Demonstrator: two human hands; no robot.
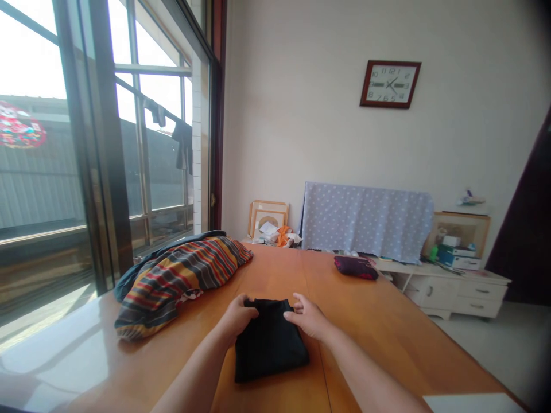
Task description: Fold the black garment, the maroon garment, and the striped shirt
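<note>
A folded black garment (270, 344) lies flat on the wooden table (365, 327), right in front of me. My left hand (237, 317) grips its upper left corner, with the fingers curled over the edge. My right hand (307, 317) rests at the upper right edge, its fingers spread and touching the cloth. To the left of my hands lies a bundled garment with red, yellow and grey stripes (181, 281), its dark blue part behind. It does not touch either hand.
A dark red pouch (356, 267) lies at the table's far side. A white sheet (473, 403) sits at the near right corner. Beyond the table stand picture frames (267, 218), a dotted blue cloth (365, 221) and a white cabinet (456, 292). A large window (150, 143) runs along the left.
</note>
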